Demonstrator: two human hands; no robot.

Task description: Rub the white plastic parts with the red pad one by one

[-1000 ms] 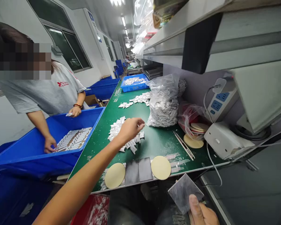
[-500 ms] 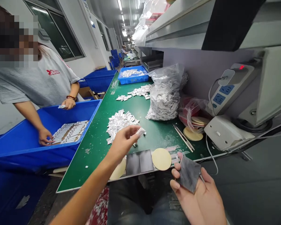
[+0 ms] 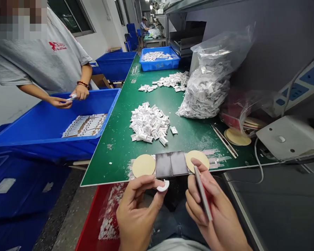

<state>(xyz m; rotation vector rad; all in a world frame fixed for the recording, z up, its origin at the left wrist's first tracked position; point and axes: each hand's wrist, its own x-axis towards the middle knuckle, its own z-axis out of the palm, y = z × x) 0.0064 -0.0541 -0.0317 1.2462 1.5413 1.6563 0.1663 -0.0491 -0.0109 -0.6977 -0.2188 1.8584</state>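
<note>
Between the thumb and fingers of my left hand (image 3: 140, 209) is a small white curved plastic piece (image 3: 163, 186), held in front of the table edge. My right hand (image 3: 214, 205) grips a thin flat sanding pad (image 3: 202, 193), dark grey on one side and reddish on the other, turned edge-on. Behind my hands, two dark square pads (image 3: 172, 164) lie side by side at the table edge. A round yellowish disc (image 3: 143, 166) lies to their left and another yellowish disc (image 3: 199, 159) to their right. Beyond them is a heap of small white plastic pieces (image 3: 149, 122).
A clear bag of white pieces (image 3: 206, 94) stands on the green table (image 3: 115, 150), with tweezers (image 3: 224, 140) near its right edge. A blue tray (image 3: 159, 64) sits farther back. To the left, a co-worker (image 3: 49, 59) handles a piece over a blue bin (image 3: 54, 150). Below is a red bin (image 3: 90, 216).
My left hand has come back from the heap to the front of the table with the white piece. My right hand has turned the pad edge-on. The view has tilted down.
</note>
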